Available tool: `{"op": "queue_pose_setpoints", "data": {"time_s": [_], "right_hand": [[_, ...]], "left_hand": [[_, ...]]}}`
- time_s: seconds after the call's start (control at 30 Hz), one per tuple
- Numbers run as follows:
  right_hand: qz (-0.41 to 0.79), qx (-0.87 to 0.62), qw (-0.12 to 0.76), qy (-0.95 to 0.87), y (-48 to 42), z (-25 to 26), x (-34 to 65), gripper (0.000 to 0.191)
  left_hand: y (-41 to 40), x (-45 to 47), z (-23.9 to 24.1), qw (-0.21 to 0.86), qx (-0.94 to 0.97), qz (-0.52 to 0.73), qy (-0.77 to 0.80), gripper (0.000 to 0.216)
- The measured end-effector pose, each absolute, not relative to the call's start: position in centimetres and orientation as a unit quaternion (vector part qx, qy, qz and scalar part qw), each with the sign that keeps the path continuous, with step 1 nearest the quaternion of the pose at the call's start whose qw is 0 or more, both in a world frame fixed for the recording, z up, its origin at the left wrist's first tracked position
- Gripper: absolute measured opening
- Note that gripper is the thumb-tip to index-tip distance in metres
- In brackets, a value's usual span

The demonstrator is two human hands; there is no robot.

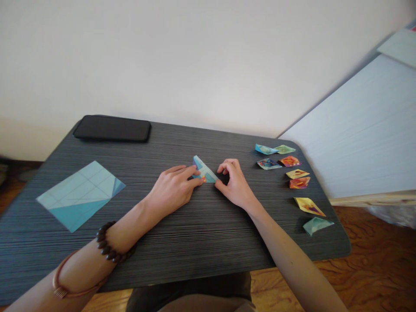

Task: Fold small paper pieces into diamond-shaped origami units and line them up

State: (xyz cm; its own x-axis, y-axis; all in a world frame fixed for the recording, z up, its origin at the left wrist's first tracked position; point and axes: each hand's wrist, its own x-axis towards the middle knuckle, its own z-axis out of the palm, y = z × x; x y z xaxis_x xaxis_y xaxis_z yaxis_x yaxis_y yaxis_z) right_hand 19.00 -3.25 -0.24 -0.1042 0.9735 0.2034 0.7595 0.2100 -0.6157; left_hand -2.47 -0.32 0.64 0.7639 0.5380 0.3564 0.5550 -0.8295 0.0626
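A small folded piece of light blue paper (208, 173), with a purple-blue edge and an orange spot, lies on the dark table in front of me. My left hand (173, 188) has its thumb and fingertips on the paper's left part, holding it against the tabletop. At the pointed right end, the thumb of my right hand (235, 184) presses on the paper while the other fingers curl above. Over to the left lies a larger creased sheet (84, 184), pale blue with a teal strip along one side and a folded corner.
A black flat case (112, 128) rests at the back left of the table (195, 242). Along the right side sit several folded paper pieces, among them a yellow one (308, 206) and a green one (316, 225). A wall stands behind; a white panel (364, 125) adjoins the right.
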Motion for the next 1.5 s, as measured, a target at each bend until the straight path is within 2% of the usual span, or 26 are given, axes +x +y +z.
{"op": "queue_pose_setpoints", "data": {"time_s": [0.33, 0.53, 0.73, 0.97, 1.5], "right_hand": [[0.194, -0.588, 0.313, -0.720, -3.3, -0.2, 19.2, 0.023], [0.149, -0.612, 0.266, -0.730, -3.3, -0.3, 18.5, 0.019], [0.165, -0.609, 0.251, -0.734, -3.3, 0.0, 18.8, 0.018], [0.118, -0.628, 0.229, -0.734, -3.5, -0.1, 17.9, 0.027], [0.128, -0.640, 0.207, -0.729, -3.4, 0.2, 17.7, 0.026]], "left_hand": [[-0.4, -2.6, 0.6, -0.003, -0.942, -0.170, -0.291, 0.032], [-0.2, -2.9, 0.2, -0.046, -0.948, -0.187, -0.253, 0.036], [0.2, -3.1, 0.4, -0.088, -0.949, -0.189, -0.238, 0.029], [0.3, -3.1, 0.7, -0.093, -0.949, -0.184, -0.237, 0.030], [0.3, -3.0, 0.7, -0.065, -0.950, -0.194, -0.235, 0.028]]}}
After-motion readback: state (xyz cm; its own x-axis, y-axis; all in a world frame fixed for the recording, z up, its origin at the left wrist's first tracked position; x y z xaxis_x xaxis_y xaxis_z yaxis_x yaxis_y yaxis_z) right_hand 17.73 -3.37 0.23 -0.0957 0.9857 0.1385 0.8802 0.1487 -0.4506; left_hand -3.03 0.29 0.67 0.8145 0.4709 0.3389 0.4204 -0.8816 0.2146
